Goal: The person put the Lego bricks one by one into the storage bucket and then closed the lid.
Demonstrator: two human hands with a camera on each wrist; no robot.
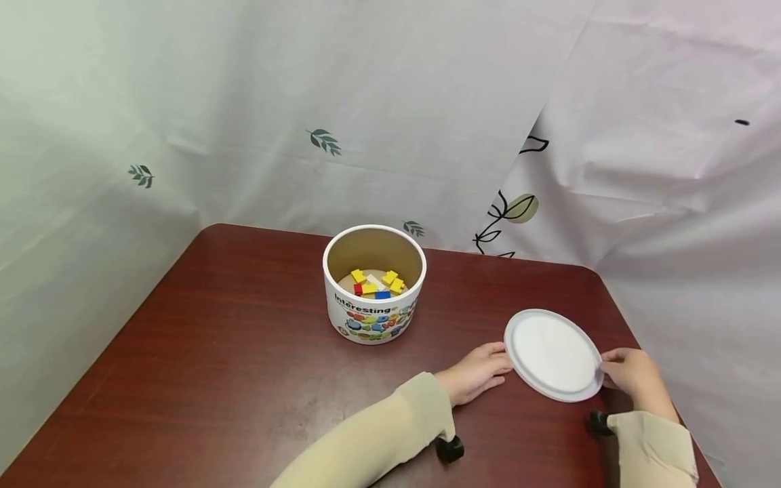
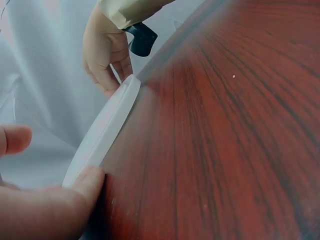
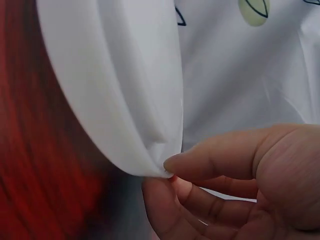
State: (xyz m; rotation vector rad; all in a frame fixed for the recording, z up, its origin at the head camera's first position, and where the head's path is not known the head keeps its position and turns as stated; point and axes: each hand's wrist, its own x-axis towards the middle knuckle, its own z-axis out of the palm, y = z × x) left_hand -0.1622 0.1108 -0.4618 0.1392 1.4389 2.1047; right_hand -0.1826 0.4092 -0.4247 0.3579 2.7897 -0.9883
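A round white lid (image 1: 555,354) is at the right part of the table, its raised rim showing. My right hand (image 1: 634,376) pinches the lid's right edge between thumb and fingers, as the right wrist view shows close up on the lid (image 3: 145,75). On the opposite side, my left hand (image 1: 478,371) reaches to the lid's left edge with fingers extended. In the left wrist view its thumb (image 2: 90,182) rests against the rim of the lid (image 2: 112,125).
A white printed tub (image 1: 373,318) without a cover stands at the back middle, holding several yellow, red, blue and white toy bricks (image 1: 381,286). The dark red wooden table (image 1: 244,366) meets a pale patterned curtain (image 1: 378,122) behind it.
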